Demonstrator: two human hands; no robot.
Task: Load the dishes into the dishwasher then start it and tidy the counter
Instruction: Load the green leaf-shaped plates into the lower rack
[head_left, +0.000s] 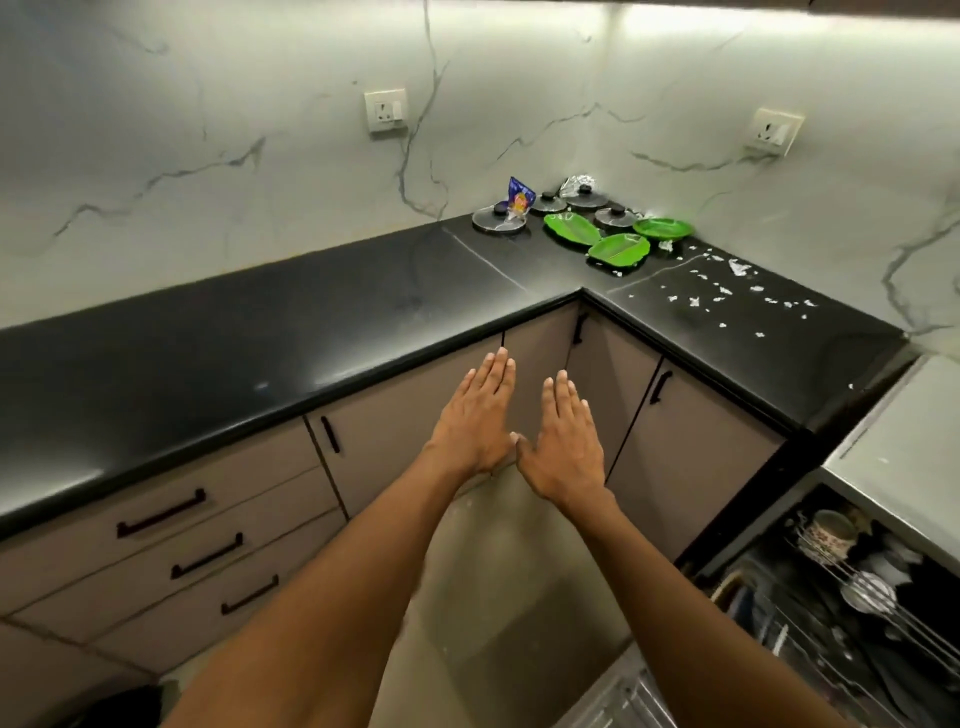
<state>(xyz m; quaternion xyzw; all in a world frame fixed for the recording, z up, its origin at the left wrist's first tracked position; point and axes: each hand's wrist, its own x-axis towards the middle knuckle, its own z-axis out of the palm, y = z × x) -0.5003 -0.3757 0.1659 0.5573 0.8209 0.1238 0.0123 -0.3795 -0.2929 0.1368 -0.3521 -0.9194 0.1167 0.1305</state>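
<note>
My left hand (480, 415) and my right hand (563, 441) are stretched out flat side by side, palms down, fingers straight, in front of the corner cabinet and holding nothing. In the far corner of the black counter (249, 332) lie three green leaf-shaped plates (569, 228) (619, 248) (663, 227) and several glass lids with black knobs (498, 219). A blue snack packet (520, 196) stands among the lids. At the lower right the dishwasher (852, 587) is open, its rack holding a patterned cup, a ladle and other dishes.
White scraps (727, 291) litter the right arm of the counter. Beige cabinet doors and drawers with black handles (161, 514) run below. Two wall sockets (385, 110) sit on the marble backsplash. A grey appliance top (904, 441) lies above the dishwasher.
</note>
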